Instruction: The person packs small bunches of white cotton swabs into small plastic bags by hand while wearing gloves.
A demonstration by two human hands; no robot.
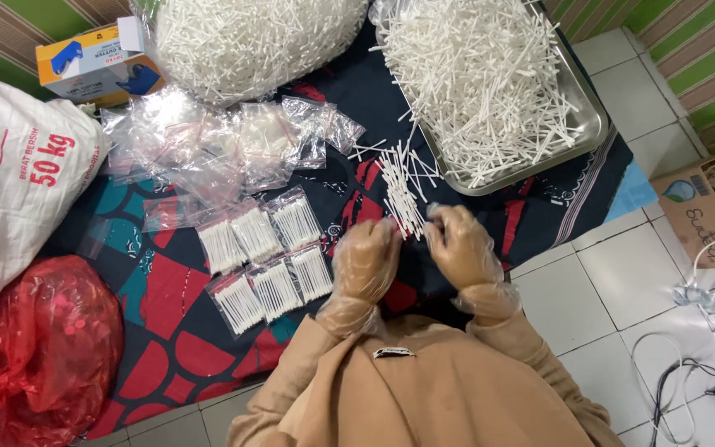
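Both gloved hands (411, 252) gather swabs (399, 194) beside tray's edge (457, 178).

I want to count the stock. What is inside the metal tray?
The metal tray holds a loose heap of white sticks, piled across most of it. Whatever lies beneath the heap, and most of the tray bottom, is covered.

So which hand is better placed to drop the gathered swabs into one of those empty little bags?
Probably the left hand: the empty bags and filled bags lie on its side, while the right hand sits by the metal tray.
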